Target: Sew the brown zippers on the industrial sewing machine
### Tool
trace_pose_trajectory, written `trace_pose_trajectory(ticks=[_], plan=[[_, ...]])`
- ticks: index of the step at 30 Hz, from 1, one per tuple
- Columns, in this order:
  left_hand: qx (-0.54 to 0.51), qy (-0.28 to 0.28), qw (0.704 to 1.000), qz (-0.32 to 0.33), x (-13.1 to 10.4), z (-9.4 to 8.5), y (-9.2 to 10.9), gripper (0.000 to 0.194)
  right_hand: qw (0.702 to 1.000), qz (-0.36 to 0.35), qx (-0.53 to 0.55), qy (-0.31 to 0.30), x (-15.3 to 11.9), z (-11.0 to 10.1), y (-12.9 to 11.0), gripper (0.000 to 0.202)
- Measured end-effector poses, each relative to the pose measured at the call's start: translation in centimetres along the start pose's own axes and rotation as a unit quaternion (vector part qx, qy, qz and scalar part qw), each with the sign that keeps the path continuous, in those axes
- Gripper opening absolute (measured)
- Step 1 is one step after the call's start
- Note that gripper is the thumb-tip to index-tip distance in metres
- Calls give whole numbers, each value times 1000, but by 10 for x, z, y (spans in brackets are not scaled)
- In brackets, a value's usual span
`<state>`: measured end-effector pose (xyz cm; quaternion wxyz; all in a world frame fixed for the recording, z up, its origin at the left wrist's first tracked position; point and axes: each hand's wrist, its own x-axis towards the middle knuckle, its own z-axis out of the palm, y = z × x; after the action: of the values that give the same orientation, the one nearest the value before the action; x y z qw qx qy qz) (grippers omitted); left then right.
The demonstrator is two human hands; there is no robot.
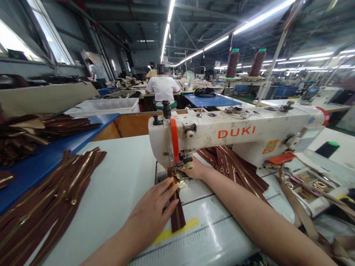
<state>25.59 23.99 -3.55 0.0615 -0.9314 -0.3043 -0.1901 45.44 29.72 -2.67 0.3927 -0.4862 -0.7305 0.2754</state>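
A brown zipper strip (177, 218) lies under the needle area of a white sewing machine (205, 129), its near end over the table's ruler marking. My left hand (155, 203) rests on the strip from the left, its fingers spread and flat near the presser foot. My right hand (195, 169) reaches behind the needle area, beside the far part of the strip; its fingertips are hidden by the machine head. More brown zippers (235, 170) with gold teeth lie behind the right forearm, under the machine arm.
Brown zippers (69, 184) are heaped on the left of the table (119, 159). A blue surface (108, 120) bears more strips. At right stand a tray (330, 188) of small metal parts and a beige strap (296, 203). A person (163, 88) in white sits ahead.
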Motion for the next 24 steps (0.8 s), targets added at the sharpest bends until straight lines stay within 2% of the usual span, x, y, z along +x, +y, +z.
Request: trace_pose_trajectory(ticks=[9, 15, 19, 24], plan=[[0, -8, 1000, 3, -1, 2, -1, 40, 999, -42, 22, -8, 1, 1, 8, 8], [-5, -16, 1000, -9, -2, -2, 3, 37, 998, -52, 40, -3, -2, -1, -4, 9], [-5, -16, 1000, -15, -2, -6, 7, 35, 998, -48, 46, 3, -4, -1, -9, 10], [-3, -21, 1000, -21, -3, -7, 8, 35, 999, -31, 30, 9, -3, 2, -4, 12]])
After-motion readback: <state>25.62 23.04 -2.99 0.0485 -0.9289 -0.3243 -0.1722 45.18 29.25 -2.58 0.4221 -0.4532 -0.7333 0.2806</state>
